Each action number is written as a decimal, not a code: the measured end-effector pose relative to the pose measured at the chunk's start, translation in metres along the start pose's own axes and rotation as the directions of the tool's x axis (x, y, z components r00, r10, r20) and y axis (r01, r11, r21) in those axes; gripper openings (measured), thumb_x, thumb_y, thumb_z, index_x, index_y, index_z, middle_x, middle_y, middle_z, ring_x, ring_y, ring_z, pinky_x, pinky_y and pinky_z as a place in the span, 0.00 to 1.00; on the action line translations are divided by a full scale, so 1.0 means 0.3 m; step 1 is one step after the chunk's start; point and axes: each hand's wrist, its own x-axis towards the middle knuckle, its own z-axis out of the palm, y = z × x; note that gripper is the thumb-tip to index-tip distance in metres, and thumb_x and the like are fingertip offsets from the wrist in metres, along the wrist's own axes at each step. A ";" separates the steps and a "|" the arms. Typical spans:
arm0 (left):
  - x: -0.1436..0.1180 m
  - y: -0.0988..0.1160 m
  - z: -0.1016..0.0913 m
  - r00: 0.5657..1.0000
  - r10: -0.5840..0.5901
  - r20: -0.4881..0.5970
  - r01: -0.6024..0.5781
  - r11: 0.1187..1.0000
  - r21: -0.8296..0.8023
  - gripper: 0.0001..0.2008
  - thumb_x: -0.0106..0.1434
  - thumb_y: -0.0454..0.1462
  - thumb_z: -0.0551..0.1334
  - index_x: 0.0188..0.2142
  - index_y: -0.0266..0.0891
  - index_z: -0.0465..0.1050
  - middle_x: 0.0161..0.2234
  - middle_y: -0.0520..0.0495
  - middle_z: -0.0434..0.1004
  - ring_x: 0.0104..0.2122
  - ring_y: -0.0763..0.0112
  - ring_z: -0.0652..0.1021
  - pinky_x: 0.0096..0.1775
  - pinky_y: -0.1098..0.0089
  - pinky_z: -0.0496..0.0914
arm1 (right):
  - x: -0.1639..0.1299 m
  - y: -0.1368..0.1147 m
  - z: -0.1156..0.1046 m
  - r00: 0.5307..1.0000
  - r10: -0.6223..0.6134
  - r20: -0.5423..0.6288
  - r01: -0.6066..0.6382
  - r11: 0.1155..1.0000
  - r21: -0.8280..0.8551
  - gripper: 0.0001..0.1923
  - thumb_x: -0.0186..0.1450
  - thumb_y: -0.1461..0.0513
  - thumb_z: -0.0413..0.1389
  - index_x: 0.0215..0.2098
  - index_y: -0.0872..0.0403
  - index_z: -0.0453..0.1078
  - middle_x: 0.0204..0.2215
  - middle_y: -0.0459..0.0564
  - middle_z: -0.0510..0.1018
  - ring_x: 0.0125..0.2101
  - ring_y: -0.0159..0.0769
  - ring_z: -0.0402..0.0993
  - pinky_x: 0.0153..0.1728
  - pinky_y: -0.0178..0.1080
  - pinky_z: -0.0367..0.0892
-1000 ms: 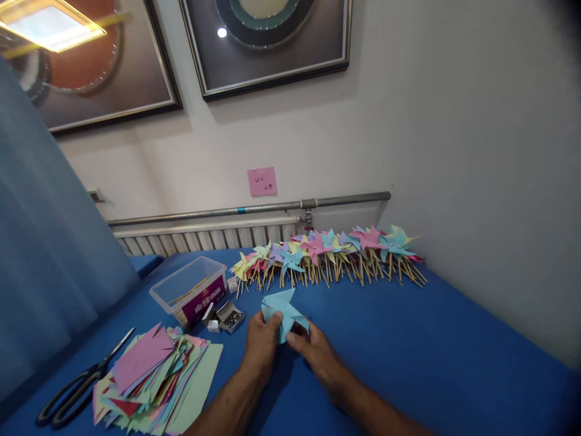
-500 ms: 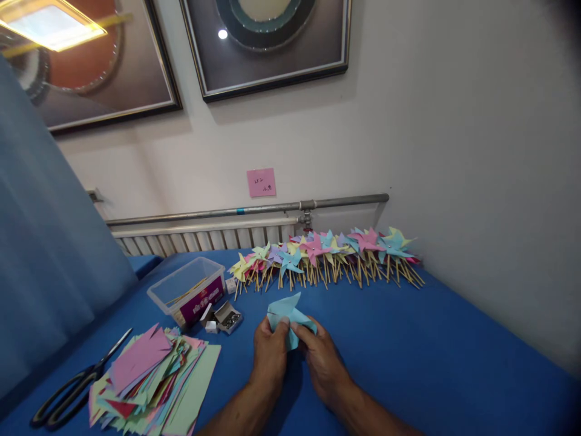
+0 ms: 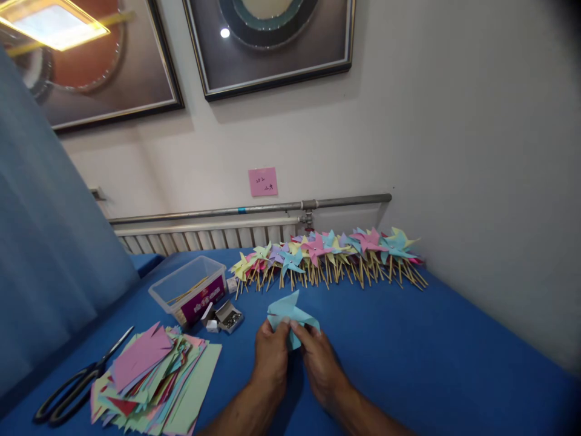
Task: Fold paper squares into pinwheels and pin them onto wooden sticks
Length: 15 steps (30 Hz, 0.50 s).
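Observation:
A light blue paper pinwheel (image 3: 289,312) with folded points is held just above the blue tabletop (image 3: 408,351). My left hand (image 3: 271,357) pinches its left side and my right hand (image 3: 321,360) pinches its right side, thumbs meeting near the paper's middle. The lower part of the paper is hidden behind my fingers.
A long row of finished coloured pinwheels on sticks (image 3: 331,254) lies along the back. A clear plastic box (image 3: 189,290) with sticks, a small open box of pins (image 3: 229,317), a stack of coloured paper squares (image 3: 152,378) and black scissors (image 3: 75,381) sit at the left.
Both hands have shifted slightly right and nearer with the blue paper, and the fingers have closed in on its centre, folding it tighter.

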 end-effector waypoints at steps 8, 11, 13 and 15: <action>-0.004 -0.015 0.007 0.999 -0.041 -0.009 0.040 0.998 -0.047 0.19 0.49 0.42 0.73 0.38 0.34 0.78 0.32 0.45 0.83 0.32 0.63 0.81 0.40 0.66 0.72 | -0.001 -0.021 0.011 0.996 0.051 -0.068 -0.048 0.998 0.048 0.12 0.54 0.56 0.68 0.35 0.51 0.80 0.37 0.49 0.85 0.42 0.47 0.79 0.47 0.45 0.70; -0.011 -0.012 0.013 0.998 -0.064 0.007 0.065 0.994 -0.092 0.19 0.47 0.43 0.74 0.36 0.34 0.78 0.32 0.44 0.83 0.33 0.63 0.81 0.40 0.65 0.72 | -0.002 -0.031 0.014 0.996 0.060 -0.061 -0.056 0.996 0.067 0.09 0.54 0.56 0.68 0.30 0.51 0.79 0.36 0.50 0.85 0.43 0.48 0.79 0.47 0.45 0.70; -0.013 -0.010 0.013 0.997 -0.076 0.033 0.079 0.992 -0.103 0.19 0.47 0.44 0.74 0.36 0.34 0.78 0.32 0.44 0.83 0.33 0.64 0.80 0.41 0.66 0.71 | 0.003 -0.039 0.009 0.995 0.075 -0.063 -0.070 0.995 0.073 0.09 0.54 0.56 0.68 0.29 0.52 0.79 0.36 0.51 0.86 0.43 0.48 0.79 0.45 0.44 0.71; -0.008 -0.007 0.006 0.992 -0.083 0.091 0.091 0.992 -0.088 0.19 0.48 0.45 0.74 0.35 0.35 0.77 0.31 0.45 0.82 0.31 0.66 0.79 0.38 0.68 0.71 | 0.015 -0.046 -0.005 0.991 0.102 -0.083 -0.095 0.992 0.086 0.11 0.52 0.56 0.69 0.30 0.53 0.79 0.34 0.52 0.86 0.42 0.49 0.80 0.43 0.44 0.72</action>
